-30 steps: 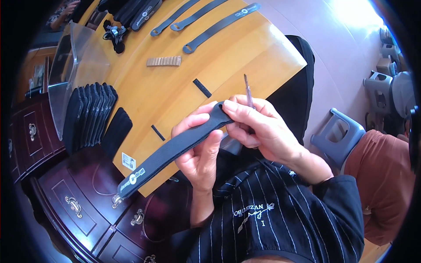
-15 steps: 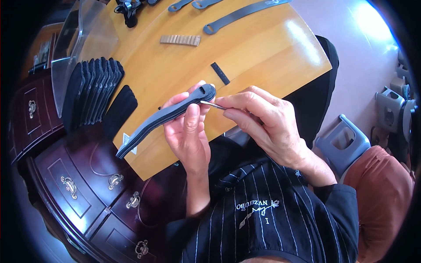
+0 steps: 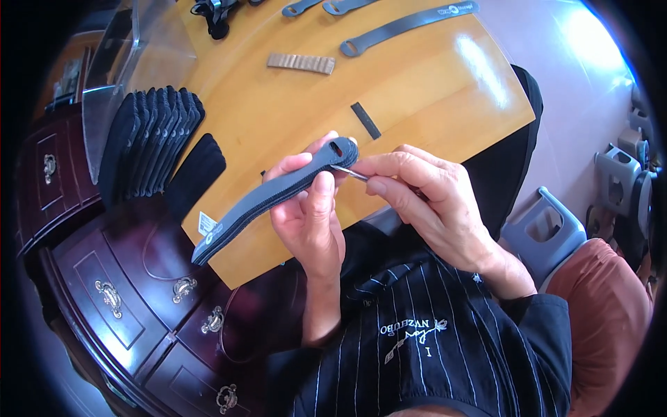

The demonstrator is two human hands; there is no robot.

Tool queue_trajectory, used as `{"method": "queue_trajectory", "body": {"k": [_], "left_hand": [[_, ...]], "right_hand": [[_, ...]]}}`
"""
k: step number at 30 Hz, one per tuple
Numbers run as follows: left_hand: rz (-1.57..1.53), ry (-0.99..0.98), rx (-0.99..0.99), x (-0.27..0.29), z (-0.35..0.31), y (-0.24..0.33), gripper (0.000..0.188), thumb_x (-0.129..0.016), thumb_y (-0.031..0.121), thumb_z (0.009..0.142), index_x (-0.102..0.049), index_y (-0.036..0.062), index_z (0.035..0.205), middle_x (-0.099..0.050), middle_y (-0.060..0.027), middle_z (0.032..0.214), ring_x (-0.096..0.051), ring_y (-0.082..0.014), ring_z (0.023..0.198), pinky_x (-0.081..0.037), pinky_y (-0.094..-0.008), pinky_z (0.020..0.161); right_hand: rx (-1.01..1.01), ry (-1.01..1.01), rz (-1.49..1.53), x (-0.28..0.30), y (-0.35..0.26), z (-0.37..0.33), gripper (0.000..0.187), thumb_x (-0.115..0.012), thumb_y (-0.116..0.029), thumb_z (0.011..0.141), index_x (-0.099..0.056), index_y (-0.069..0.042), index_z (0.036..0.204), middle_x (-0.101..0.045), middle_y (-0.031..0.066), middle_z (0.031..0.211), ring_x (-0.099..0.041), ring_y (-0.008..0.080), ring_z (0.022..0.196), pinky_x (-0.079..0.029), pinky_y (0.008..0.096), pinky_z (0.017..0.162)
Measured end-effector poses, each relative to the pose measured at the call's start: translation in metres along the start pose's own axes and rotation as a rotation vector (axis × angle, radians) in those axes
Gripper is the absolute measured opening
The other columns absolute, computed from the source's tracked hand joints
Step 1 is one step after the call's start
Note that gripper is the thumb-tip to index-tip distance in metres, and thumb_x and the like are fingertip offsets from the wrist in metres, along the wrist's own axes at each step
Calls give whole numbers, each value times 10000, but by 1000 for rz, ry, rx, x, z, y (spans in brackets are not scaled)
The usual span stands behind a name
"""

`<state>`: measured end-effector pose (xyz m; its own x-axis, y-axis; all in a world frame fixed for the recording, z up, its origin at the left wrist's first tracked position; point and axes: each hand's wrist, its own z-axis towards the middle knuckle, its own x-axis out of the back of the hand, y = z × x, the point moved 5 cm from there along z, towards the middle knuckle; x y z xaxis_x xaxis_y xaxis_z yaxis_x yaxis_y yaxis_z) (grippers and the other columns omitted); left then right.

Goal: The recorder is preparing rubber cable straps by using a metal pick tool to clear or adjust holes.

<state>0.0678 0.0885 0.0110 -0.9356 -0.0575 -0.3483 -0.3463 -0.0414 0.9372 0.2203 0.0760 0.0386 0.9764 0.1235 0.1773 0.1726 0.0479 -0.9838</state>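
A stack of grey-and-black hook-and-loop straps [image 3: 260, 197] lies across my left hand [image 3: 313, 219], whose thumb and fingers clamp it near the slotted end. The stack slants down to the left, with a small white label by its lower end. In my right hand [image 3: 434, 201], thumb and forefinger pinch a slim metal tool [image 3: 358, 175]. Its tip meets the edge of the stack just below the slot. The fingers hide the tool's rear part, so its exact kind cannot be told.
The wooden table [image 3: 445, 90] bears a ridged brown strip [image 3: 301, 63], a short black strip [image 3: 366, 120] and loose grey straps [image 3: 410, 30]. Folded black pieces [image 3: 149, 142] stand at the left, above dark drawers [image 3: 111, 299]. A plastic stool [image 3: 545, 226] is at the right.
The view has shifted slightly, so the table things appear farther right. The strap stack is tilted a little differently, and the tool tip stays at its slotted end.
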Motion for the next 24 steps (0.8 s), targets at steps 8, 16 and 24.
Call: {"method": "queue_trajectory", "body": {"k": [8,16,24], "left_hand": [[21,17,-41,5,-1,-4,297,-601,-50,877,-456,2,1132,-581,-265,1160,-613,-321,1080,-521,-376,923],[216,-5,-327,3,-2,9,266,-590,-46,887,-449,-14,1110,-592,-282,1128,-615,-319,1074,-521,-377,914],[-107,46,-17,1,-8,1,269,-595,-28,894,-462,6,1125,-596,-288,1158,-635,-274,1049,-555,-322,849]], "right_hand": [[38,1,-106,-1,-5,0,184,-605,-74,905,-644,-6,1072,-603,112,817,-600,205,687,-463,286,617],[62,45,60,-7,-4,-5,191,-598,-70,914,-648,-12,1088,-607,95,813,-599,185,695,-464,277,617],[43,-7,97,-5,-2,-5,217,-615,-89,909,-645,-6,1108,-606,84,808,-578,161,695,-449,257,616]]}}
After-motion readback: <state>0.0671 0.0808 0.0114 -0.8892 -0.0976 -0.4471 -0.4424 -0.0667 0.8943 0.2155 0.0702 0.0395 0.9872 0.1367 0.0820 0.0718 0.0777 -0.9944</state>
